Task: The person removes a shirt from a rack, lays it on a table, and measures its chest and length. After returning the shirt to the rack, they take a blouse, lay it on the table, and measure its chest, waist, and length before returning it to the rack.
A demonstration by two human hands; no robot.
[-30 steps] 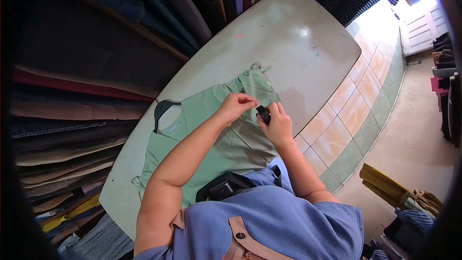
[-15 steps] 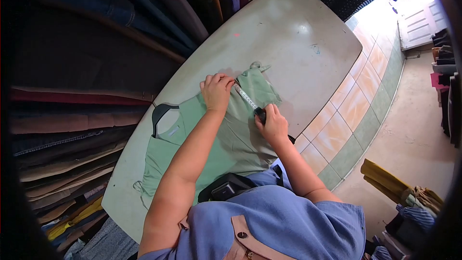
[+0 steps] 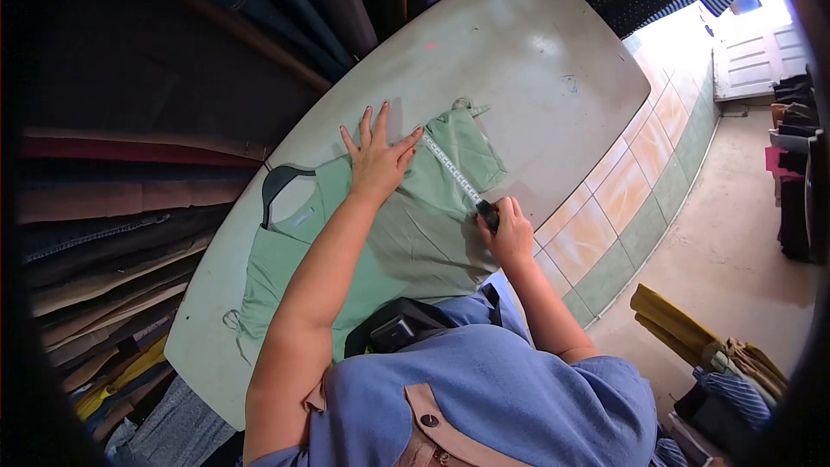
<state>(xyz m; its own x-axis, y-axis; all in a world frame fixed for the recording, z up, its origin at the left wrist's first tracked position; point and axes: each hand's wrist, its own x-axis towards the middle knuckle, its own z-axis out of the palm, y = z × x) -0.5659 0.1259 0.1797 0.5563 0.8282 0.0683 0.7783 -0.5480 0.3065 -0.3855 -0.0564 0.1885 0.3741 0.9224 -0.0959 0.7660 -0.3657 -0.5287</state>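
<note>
A light green blouse (image 3: 281,272) lies spread on the pale tabletop, with a black hanger (image 3: 271,190) at its neckline. Across the blouse's sleeve runs a white tape strip (image 3: 453,170), drawn out straight from a small black tape measure (image 3: 489,216). My right hand (image 3: 513,235) is closed around the tape measure at the sleeve's near edge. My left hand (image 3: 376,164) rests on the blouse with its fingers spread, the fingertips nearest the tape touching its far end. A thin tie lies at the sleeve's far corner.
The table (image 3: 553,95) has rounded corners. Folded trousers (image 3: 104,207) are stacked along the left, and dark clothes hang behind. To the right are a tiled strip (image 3: 618,216) and more clothing piles (image 3: 709,346). A black waist bag (image 3: 393,329) sits at my front.
My right hand has moved right and nearer to me with the tape measure, so more tape shows. My left hand's fingers have spread out flat.
</note>
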